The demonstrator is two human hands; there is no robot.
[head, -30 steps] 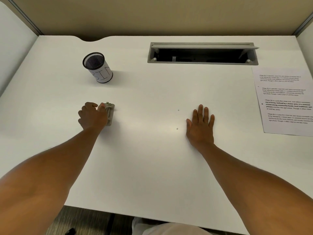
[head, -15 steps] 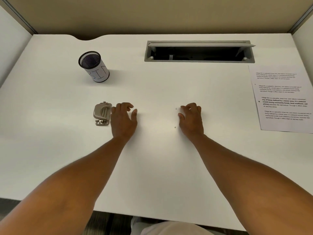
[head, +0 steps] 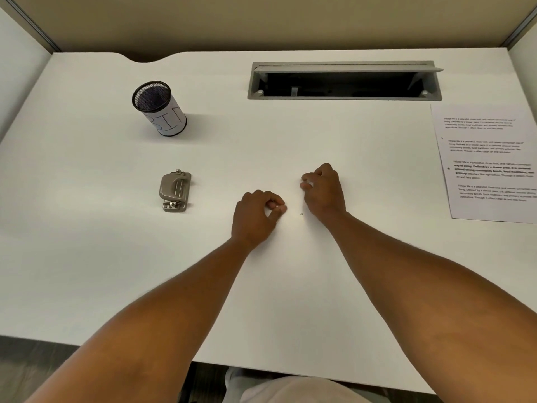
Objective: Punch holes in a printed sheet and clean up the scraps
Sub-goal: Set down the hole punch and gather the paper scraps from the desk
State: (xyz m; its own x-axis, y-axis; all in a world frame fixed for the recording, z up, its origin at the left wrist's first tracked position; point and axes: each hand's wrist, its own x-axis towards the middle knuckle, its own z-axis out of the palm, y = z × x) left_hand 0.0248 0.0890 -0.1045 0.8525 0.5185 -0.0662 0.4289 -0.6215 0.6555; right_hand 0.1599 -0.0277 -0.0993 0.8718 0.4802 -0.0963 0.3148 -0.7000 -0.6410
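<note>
Two tiny white paper scraps lay mid-table; one scrap (head: pixel 301 214) still shows between my hands. My right hand (head: pixel 324 191) is curled, and its fingertips pinch at the spot where the other scrap lay, hiding it. Just left of the visible scrap, my left hand (head: pixel 257 218) has thumb and forefinger pressed together, with nothing seen in them. The metal hole punch (head: pixel 174 190) sits alone to the left. The printed sheet (head: pixel 488 164) lies flat at the right edge, with punched holes along its left margin.
A black mesh cup (head: pixel 159 109) labelled BIN stands at the back left. An open grey cable slot (head: pixel 345 94) is set into the white desk (head: pixel 290 286) at the back. Partition walls close off the back and both sides.
My left hand let go of the hole punch and moved right to the lower scrap. My right hand went from flat to curled, closing its fingertips over the upper scrap.
</note>
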